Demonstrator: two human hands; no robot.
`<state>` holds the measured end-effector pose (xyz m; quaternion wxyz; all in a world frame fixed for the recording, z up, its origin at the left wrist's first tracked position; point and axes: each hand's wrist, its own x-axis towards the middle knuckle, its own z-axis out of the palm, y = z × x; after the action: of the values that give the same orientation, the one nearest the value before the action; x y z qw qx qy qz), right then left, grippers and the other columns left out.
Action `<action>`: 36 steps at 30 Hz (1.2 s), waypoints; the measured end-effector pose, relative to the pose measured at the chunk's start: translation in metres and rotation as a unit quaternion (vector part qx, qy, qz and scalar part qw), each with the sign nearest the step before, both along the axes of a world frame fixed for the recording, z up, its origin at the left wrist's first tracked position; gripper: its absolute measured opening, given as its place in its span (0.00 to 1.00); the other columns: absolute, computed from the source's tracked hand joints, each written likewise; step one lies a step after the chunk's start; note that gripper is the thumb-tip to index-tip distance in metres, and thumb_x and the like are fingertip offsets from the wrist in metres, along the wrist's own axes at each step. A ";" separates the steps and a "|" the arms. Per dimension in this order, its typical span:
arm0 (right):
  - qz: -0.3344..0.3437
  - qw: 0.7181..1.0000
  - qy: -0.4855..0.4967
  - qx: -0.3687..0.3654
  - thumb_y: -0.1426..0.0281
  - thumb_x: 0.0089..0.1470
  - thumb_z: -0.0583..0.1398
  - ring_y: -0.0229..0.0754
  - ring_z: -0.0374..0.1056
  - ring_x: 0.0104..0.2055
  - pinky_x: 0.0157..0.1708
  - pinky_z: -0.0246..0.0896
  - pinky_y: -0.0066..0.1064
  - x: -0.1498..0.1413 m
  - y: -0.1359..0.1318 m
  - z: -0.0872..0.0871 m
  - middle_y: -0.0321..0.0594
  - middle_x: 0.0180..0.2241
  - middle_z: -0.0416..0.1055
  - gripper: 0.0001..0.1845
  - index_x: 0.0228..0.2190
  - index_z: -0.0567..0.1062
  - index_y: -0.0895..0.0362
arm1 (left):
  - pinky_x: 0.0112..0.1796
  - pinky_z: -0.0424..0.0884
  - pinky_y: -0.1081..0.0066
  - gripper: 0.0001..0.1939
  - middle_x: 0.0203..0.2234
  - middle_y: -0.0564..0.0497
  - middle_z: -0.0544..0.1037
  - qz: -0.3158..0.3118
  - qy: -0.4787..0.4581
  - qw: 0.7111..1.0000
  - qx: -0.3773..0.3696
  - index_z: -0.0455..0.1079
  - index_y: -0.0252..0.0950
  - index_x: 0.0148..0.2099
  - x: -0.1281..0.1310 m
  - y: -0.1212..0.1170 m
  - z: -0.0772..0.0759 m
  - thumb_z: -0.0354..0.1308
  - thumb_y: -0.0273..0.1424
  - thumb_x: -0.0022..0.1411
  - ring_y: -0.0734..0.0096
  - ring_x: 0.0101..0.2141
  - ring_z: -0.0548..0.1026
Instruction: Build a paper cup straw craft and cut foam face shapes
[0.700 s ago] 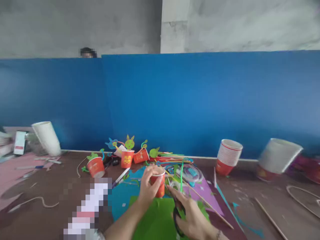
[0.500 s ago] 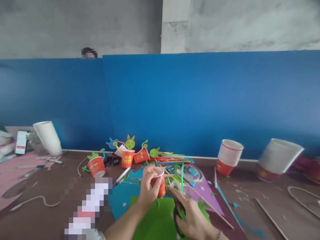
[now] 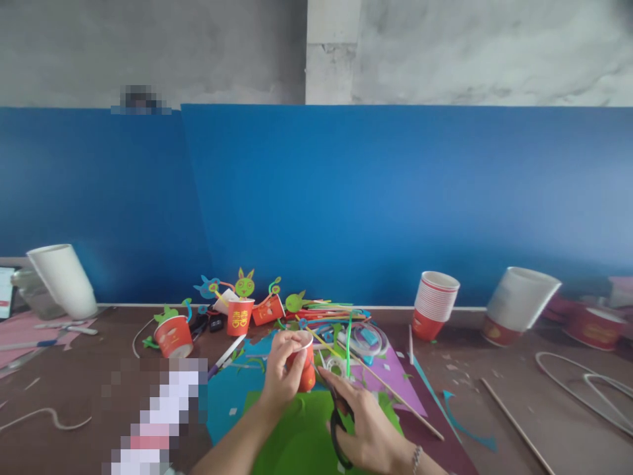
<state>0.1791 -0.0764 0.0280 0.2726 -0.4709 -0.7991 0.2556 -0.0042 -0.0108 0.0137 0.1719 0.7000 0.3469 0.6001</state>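
Red cup (image 3: 307, 377), toward six o'clock in my view: my left hand (image 3: 281, 369) has thumb and fingers closed around it. At five o'clock from it, my right hand (image 3: 363, 422) grips black-handled scissors (image 3: 341, 404); I can't tell whether their tips touch it. Green paper (image 3: 291, 439) spreads at six, a rabbit cup (image 3: 240, 320) stands at ten, stacked cups (image 3: 437, 303) at two.

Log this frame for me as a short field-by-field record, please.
Left grip: closed around a red cup
Right grip: holding black-handled scissors
Scissors position: close to the cup's side; contact unclear
Foreground: green sheet
Behind: rabbit-topped cup
Farther right: nested cup stack
Backdrop: blue partition
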 end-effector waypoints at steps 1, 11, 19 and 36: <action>0.003 1.000 0.003 -0.004 0.76 0.40 0.56 0.37 0.57 0.28 0.26 0.50 0.27 0.000 0.000 0.000 0.34 0.28 0.63 0.40 0.58 0.59 0.58 | 0.42 0.69 0.61 0.07 0.37 0.45 0.70 -0.005 0.001 1.000 -0.005 0.68 0.37 0.33 0.000 0.000 0.000 0.50 0.30 0.63 0.62 0.40 0.71; -0.003 0.998 0.035 -0.044 0.76 0.43 0.56 0.36 0.55 0.27 0.26 0.49 0.27 0.002 -0.001 0.004 0.32 0.26 0.58 0.38 0.58 0.60 0.57 | 0.43 0.69 0.60 0.08 0.37 0.45 0.70 -0.008 -0.003 1.000 -0.005 0.66 0.37 0.32 0.000 0.001 -0.001 0.50 0.32 0.63 0.61 0.41 0.72; -0.003 0.998 0.028 -0.051 0.77 0.41 0.56 0.37 0.55 0.28 0.27 0.48 0.28 0.002 -0.001 0.005 0.32 0.26 0.58 0.40 0.59 0.59 0.57 | 0.44 0.68 0.60 0.06 0.37 0.46 0.70 -0.011 0.000 1.000 -0.012 0.66 0.38 0.33 0.000 0.001 -0.001 0.51 0.31 0.62 0.61 0.42 0.71; -0.003 0.996 0.071 -0.062 0.76 0.43 0.56 0.35 0.52 0.26 0.26 0.47 0.27 0.000 0.000 0.006 0.30 0.24 0.55 0.39 0.59 0.60 0.55 | 0.45 0.66 0.61 0.05 0.37 0.46 0.70 -0.005 0.006 1.000 -0.020 0.63 0.38 0.32 0.000 -0.001 0.002 0.50 0.30 0.62 0.62 0.42 0.70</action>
<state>0.1793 -0.0766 0.0338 0.2994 -0.4698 -0.7593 0.3363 -0.0040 -0.0122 0.0159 0.1864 0.7016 0.3563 0.5883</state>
